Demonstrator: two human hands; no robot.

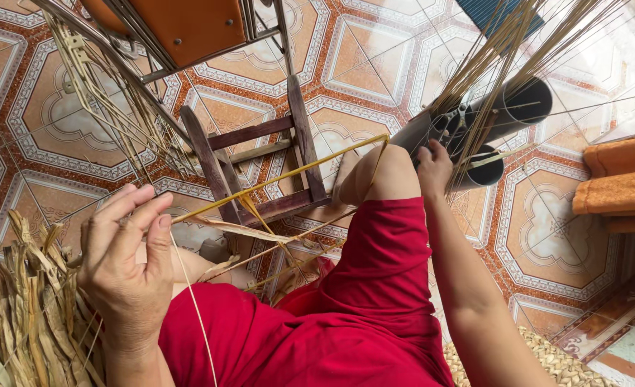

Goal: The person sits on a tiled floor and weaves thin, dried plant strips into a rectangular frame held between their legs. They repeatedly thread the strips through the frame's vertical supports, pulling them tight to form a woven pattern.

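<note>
Pinching a thin yellow reed strand (pixel 274 179) between thumb and fingers, my left hand (pixel 127 251) draws it taut across the small wooden stool (pixel 256 161). Right hand (pixel 433 168) reaches the dark tubes (pixel 507 115) holding reed stalks (pixel 497 50); its grip I cannot tell. Strand looks light, springy, brittle; best held near the end. No labels visible.

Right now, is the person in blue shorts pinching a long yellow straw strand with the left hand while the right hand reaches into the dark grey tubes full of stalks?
Not quite: the head view shows red shorts, not blue. The rest holds: the left hand pinches the long yellow straw strand, and the right hand reaches to the dark grey tubes of stalks.
</note>
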